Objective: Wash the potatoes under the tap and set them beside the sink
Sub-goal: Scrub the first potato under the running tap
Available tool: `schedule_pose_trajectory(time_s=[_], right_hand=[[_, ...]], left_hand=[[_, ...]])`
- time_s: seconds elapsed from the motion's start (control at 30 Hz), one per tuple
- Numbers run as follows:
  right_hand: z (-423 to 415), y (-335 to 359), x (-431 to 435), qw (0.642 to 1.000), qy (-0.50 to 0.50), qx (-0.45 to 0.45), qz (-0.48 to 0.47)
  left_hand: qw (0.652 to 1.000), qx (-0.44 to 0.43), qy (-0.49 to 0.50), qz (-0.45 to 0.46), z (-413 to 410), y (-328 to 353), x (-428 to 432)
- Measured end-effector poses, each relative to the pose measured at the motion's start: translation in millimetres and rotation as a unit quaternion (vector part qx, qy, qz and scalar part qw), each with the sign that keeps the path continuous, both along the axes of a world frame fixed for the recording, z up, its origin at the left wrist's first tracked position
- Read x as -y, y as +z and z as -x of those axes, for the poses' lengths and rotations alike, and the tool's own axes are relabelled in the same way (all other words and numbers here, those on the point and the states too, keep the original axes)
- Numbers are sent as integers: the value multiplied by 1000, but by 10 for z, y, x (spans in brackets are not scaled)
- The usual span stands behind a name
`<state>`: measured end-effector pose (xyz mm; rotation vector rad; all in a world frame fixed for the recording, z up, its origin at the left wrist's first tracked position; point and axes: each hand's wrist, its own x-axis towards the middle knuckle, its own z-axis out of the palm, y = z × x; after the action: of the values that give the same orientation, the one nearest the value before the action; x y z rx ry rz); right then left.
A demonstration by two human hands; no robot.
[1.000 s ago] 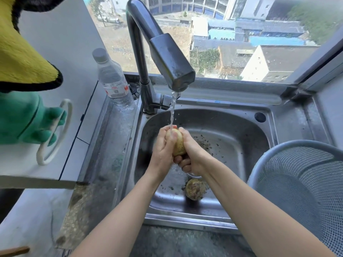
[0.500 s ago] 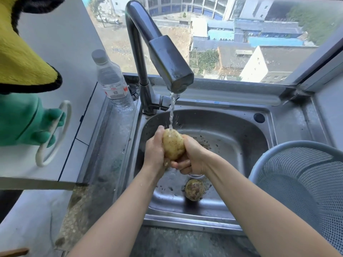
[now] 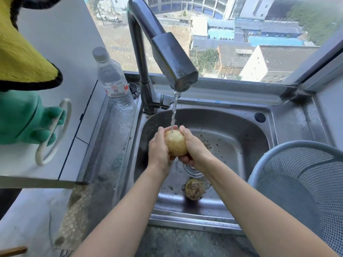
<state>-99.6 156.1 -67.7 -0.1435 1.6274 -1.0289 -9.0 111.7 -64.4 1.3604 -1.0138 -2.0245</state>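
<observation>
Left hand (image 3: 159, 148) and right hand (image 3: 195, 147) were curled round one potato (image 3: 175, 142) under the tap (image 3: 172, 58) stream, mid-sink (image 3: 241, 138). A muddy second potato (image 3: 194, 189) lay at 6 o'clock by the drain, unwashed. None seemed set aside, though the basket (image 3: 297, 182) at 4 o'clock was partly cropped.

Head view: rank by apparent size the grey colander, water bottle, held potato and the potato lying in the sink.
1. grey colander, though nearest the camera and cropped.
2. water bottle.
3. held potato and sink potato: near alike, the held one closer, so unranked.
</observation>
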Motion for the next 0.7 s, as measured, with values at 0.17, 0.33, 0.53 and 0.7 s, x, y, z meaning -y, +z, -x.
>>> schedule_pose_trajectory(time_s=[0.17,0.33,0.53,0.7], right_hand=[[58,0,-28,983,-78,167,15],[104,-31,-46,960,-88,266,3],[1,24,-8,952,-71,296,-19],[-147,76,-4,988,-15,156,13]], left_hand=[[995,-47,-84,-41,-70,6,48],[995,-28,-87,44,-141,-101,-4],[984,-59,-127,113,-200,-77,-26],[993,51,43,93,4,-35,27]])
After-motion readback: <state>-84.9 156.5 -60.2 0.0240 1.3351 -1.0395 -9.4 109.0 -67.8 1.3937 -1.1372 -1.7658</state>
